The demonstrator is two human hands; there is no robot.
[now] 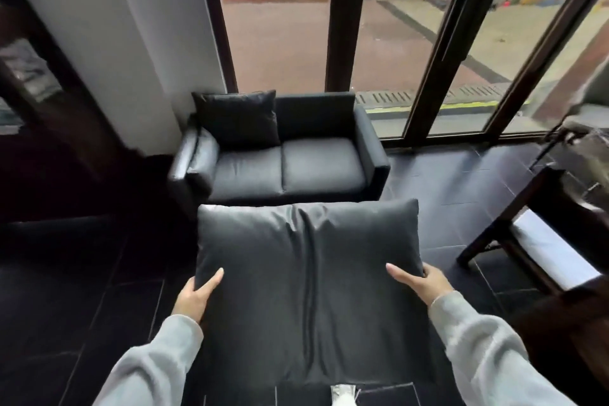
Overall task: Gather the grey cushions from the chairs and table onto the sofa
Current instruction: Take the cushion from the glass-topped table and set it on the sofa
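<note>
I hold a large dark grey cushion [306, 287] flat in front of me, above the floor. My left hand [197, 293] grips its left edge and my right hand [421, 283] grips its right edge. Just beyond the cushion stands a dark two-seat sofa [316, 165] under the window. Another grey cushion [239, 119] leans upright against the sofa's back on the left seat. The right seat is bare.
A dark wooden table or chair frame [514, 224] stands to the right, with a white surface [553, 247] below it. A white pillar [131, 43] and dark furniture are at the left. Tall windows [395, 43] stand behind the sofa. The floor has dark tiles [454, 181].
</note>
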